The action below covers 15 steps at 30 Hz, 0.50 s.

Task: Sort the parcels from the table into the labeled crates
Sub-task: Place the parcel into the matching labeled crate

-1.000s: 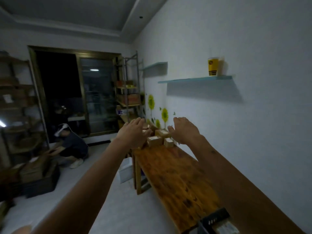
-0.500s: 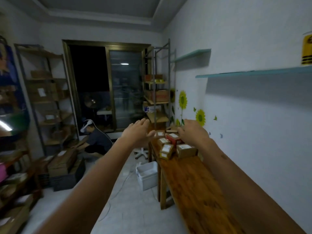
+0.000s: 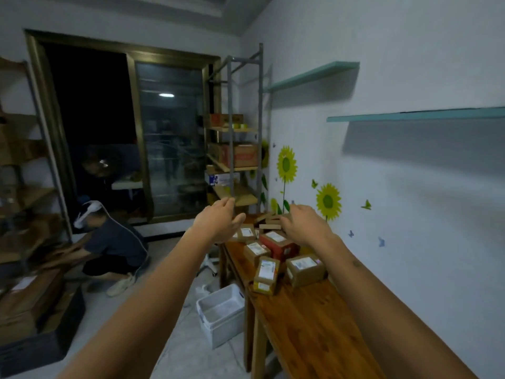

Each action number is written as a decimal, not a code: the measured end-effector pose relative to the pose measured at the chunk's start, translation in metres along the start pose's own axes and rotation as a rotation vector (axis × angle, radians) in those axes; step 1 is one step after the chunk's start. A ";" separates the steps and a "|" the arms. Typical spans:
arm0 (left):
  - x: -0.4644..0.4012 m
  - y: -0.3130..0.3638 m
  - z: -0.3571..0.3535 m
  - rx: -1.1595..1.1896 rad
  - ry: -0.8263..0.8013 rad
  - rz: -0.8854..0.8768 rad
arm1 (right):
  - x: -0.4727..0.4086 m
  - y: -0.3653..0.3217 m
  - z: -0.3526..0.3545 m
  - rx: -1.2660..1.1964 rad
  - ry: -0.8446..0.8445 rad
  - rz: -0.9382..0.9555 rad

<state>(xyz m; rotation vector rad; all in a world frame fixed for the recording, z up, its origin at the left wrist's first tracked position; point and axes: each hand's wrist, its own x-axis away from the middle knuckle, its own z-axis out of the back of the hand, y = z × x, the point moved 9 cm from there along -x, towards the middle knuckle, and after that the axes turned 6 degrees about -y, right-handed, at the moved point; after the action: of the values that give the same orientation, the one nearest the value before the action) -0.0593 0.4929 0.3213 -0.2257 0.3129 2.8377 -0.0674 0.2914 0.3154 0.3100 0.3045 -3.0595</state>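
Several small cardboard parcels with white labels lie clustered on the far end of a long wooden table (image 3: pixel 308 326). Among them are a red-sided parcel (image 3: pixel 277 244), a brown parcel (image 3: pixel 304 269) nearest the wall and a yellow-edged parcel (image 3: pixel 266 274) at the table's left edge. My left hand (image 3: pixel 218 222) is stretched out above the cluster's left side, fingers apart, holding nothing. My right hand (image 3: pixel 304 225) reaches over the back of the pile, fingers loosely curled, with nothing in it that I can see.
A white plastic crate (image 3: pixel 221 313) sits on the floor beside the table's left leg. A person (image 3: pixel 109 242) crouches at the left by dark crates and flattened cardboard (image 3: pixel 32 310). A metal rack (image 3: pixel 235 149) with boxes stands behind the table. Teal shelves hang on the right wall.
The view has moved forward along the table, so the parcels appear nearer and larger. Both hands stay outstretched over the pile and hold nothing.
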 end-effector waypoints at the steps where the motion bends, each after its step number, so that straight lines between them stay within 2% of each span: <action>1: -0.028 -0.009 -0.006 0.011 -0.020 -0.009 | -0.025 0.003 -0.008 -0.007 -0.005 -0.016; 10: -0.244 -0.064 -0.133 0.044 -0.162 -0.053 | -0.223 0.058 -0.126 -0.062 -0.056 -0.098; 15: -0.361 -0.095 -0.248 0.073 -0.273 -0.075 | -0.319 0.114 -0.234 -0.156 -0.138 -0.185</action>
<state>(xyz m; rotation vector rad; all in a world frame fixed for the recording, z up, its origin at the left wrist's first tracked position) 0.3412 0.4322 0.1305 0.1613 0.3397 2.7312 0.2983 0.2368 0.1343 0.0656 0.5905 -3.1890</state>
